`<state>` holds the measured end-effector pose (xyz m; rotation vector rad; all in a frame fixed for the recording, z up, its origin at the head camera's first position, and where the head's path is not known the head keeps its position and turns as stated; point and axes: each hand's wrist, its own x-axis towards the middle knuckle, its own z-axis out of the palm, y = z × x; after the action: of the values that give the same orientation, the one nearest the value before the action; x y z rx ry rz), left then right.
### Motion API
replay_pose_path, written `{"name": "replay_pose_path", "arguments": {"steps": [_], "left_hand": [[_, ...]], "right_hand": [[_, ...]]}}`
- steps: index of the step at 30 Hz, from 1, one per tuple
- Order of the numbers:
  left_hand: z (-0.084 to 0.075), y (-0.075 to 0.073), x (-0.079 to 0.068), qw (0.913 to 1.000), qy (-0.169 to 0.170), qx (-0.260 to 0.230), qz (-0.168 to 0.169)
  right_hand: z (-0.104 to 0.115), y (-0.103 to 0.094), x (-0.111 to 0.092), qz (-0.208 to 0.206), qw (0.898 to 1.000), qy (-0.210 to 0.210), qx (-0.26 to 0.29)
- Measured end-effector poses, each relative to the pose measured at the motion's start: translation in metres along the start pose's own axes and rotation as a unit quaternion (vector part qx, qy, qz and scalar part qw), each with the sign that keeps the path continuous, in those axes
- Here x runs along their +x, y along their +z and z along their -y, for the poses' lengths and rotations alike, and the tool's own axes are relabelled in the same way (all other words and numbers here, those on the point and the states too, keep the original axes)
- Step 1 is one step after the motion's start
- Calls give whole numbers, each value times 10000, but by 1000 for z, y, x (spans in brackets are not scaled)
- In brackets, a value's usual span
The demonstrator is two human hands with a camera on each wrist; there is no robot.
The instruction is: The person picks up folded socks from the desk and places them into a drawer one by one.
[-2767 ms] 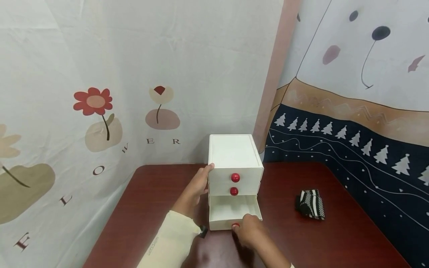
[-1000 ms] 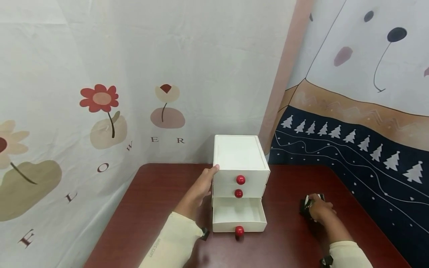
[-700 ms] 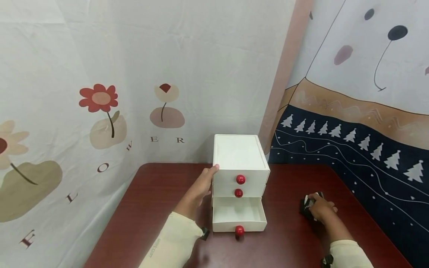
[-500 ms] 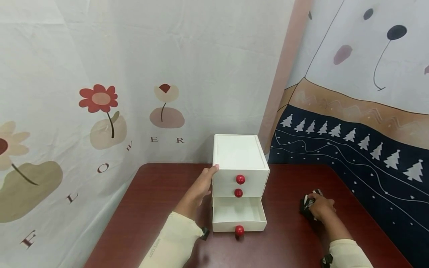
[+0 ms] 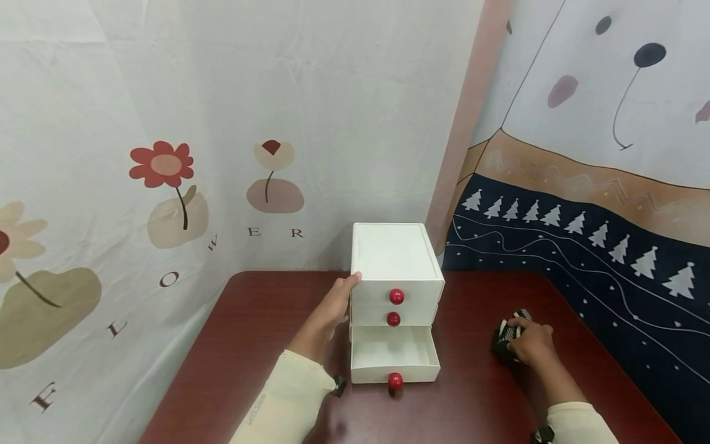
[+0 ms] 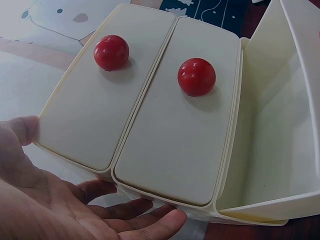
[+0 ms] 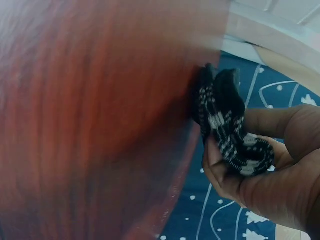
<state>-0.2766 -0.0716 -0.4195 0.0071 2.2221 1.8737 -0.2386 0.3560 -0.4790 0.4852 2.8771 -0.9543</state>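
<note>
A small white drawer cabinet (image 5: 395, 250) with red knobs stands at the middle of the table. Its bottom drawer (image 5: 373, 375) is pulled out, and nothing shows inside. Against the cabinet's left side rests my left hand (image 5: 331, 305), thumb at the upper front corner; the left wrist view shows its fingers (image 6: 150, 227) loosely extended along the side. To the right, my right hand (image 5: 535, 344) pinches a folded black-and-white patterned sock (image 5: 503, 339) between thumb and fingers. In the right wrist view the sock (image 7: 227, 127) is lifted at one end, its far end near the tabletop.
The dark red table (image 5: 266, 314) has a rounded far edge against a printed cloth wall (image 5: 333, 123). A navy cloth with white trees (image 5: 554, 246) hangs along the right side. The drawer's red knob (image 5: 395, 381) juts toward me.
My right hand has left the bottom drawer's knob, moved right and taken hold of the sock, which now tilts up slightly. My left hand has stayed on the cabinet.
</note>
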Motion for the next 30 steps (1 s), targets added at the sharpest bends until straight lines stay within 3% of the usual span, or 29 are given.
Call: {"name": "replay_pose_path", "arguments": {"steps": [13,20,26,30], "left_hand": [[1,-1,3,10000,-4,56,8],[1,-1,3,10000,34,-6,22],[2,-1,3,10000,54,-13,48],[2,0,3,9999,94,-35,71]], "right_hand": [[28,-15,-29,-42,9958,-905,94],[49,-18,-52,162,9893,-1318,600],[66,-14,-74,347,9752,-1733,1335],[74,-7,-84,771,9588,-1835,2026]]}}
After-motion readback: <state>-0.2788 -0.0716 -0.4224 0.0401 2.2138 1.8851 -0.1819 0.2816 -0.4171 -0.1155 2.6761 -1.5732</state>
